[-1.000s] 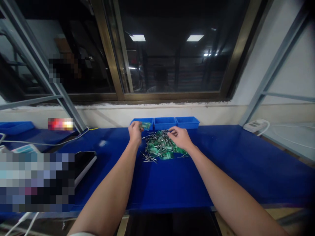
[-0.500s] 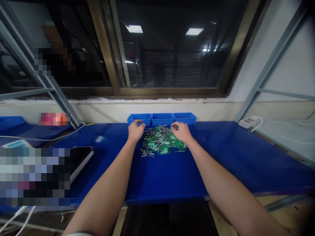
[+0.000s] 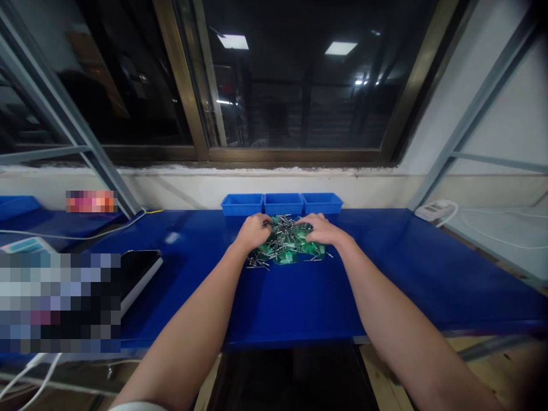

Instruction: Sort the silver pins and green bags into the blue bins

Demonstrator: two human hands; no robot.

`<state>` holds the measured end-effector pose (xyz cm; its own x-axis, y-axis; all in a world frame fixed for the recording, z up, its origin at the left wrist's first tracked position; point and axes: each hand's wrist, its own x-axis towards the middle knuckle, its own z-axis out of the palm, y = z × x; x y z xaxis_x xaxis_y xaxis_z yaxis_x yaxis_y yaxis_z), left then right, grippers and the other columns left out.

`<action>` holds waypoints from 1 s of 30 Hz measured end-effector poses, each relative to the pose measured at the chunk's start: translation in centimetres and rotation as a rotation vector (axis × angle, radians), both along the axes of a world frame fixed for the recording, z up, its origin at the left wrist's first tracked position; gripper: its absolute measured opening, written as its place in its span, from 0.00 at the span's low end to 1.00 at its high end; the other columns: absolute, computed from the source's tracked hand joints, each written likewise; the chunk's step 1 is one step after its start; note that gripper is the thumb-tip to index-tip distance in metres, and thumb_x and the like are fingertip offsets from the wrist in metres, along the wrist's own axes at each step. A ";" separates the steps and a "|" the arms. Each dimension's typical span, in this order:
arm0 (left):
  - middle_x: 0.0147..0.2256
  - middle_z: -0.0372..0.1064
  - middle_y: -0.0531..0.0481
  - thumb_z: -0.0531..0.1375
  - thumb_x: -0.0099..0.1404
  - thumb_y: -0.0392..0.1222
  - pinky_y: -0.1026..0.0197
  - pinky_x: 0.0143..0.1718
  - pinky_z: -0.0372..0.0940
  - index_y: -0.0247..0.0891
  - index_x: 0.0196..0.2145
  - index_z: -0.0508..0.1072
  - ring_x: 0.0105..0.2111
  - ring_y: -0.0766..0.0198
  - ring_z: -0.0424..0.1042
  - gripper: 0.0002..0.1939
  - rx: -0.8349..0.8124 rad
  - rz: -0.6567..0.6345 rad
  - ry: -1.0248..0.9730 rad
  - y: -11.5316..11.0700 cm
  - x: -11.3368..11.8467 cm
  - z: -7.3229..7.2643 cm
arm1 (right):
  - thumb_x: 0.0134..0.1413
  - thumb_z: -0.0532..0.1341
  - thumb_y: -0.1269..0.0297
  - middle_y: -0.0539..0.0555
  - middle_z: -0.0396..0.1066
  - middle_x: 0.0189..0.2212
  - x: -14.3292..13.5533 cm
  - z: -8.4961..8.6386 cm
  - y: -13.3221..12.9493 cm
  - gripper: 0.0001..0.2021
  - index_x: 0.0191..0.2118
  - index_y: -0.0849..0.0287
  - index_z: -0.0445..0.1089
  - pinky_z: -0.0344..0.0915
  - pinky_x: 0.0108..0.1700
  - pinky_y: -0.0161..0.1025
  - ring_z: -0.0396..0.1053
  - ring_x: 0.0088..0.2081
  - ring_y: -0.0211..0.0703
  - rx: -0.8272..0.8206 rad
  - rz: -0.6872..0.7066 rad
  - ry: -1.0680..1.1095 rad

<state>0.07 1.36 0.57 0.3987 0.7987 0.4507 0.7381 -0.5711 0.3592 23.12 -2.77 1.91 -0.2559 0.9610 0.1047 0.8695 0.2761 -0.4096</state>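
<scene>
The left hand (image 3: 256, 230) and right hand (image 3: 322, 230) curled over metal pins (image 3: 280, 242) and green pieces (image 3: 286, 258); whether either grasped any was unclear.

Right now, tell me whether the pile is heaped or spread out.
Heaped: metal pins and green pieces lie over one another between the hands, a few pins loose at the near edge.

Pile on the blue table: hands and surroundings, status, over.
Left hand at left of pile, right hand at right; grip contents unclear. Metal pins, green pieces mixed. Three blue bins behind.
</scene>
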 end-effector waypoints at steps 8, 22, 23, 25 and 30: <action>0.39 0.72 0.48 0.52 0.54 0.36 0.60 0.46 0.63 0.38 0.37 0.75 0.41 0.59 0.69 0.15 0.031 -0.029 0.002 -0.4 0.3 0.3 | 0.32 0.63 0.67 0.56 0.57 0.51 0.5 0.1 0.0 0.32 0.51 0.46 0.65 0.57 0.51 0.51 0.52 0.52 0.57 -0.124 0.051 -0.013; 0.39 0.72 0.47 0.53 0.54 0.35 0.58 0.47 0.62 0.39 0.37 0.75 0.41 0.58 0.69 0.15 0.019 -0.055 0.000 -0.6 0.6 0.3 | 0.31 0.63 0.67 0.57 0.66 0.47 0.5 -0.1 -0.1 0.27 0.46 0.52 0.71 0.65 0.39 0.41 0.64 0.46 0.53 -0.008 0.153 0.073; 0.39 0.72 0.47 0.53 0.54 0.35 0.58 0.47 0.62 0.39 0.37 0.75 0.41 0.58 0.69 0.14 0.018 -0.055 0.004 -0.6 0.6 0.3 | 0.32 0.62 0.67 0.57 0.67 0.46 0.4 0.0 -0.2 0.26 0.46 0.52 0.71 0.65 0.37 0.40 0.66 0.43 0.50 -0.015 0.155 0.101; 0.39 0.72 0.47 0.54 0.54 0.35 0.58 0.46 0.62 0.38 0.37 0.75 0.41 0.58 0.69 0.14 0.018 -0.059 0.005 -0.6 0.6 0.4 | 0.35 0.61 0.66 0.56 0.70 0.42 0.2 0.2 -0.4 0.24 0.46 0.55 0.72 0.64 0.34 0.38 0.68 0.37 0.46 -0.025 0.136 0.142; 0.39 0.72 0.48 0.54 0.54 0.36 0.58 0.46 0.62 0.39 0.37 0.75 0.41 0.58 0.69 0.14 0.025 -0.073 0.004 -0.7 0.5 0.4 | 0.42 0.57 0.67 0.54 0.74 0.34 0.0 0.6 -0.4 0.15 0.38 0.57 0.75 0.64 0.34 0.38 0.69 0.31 0.42 0.114 0.036 0.194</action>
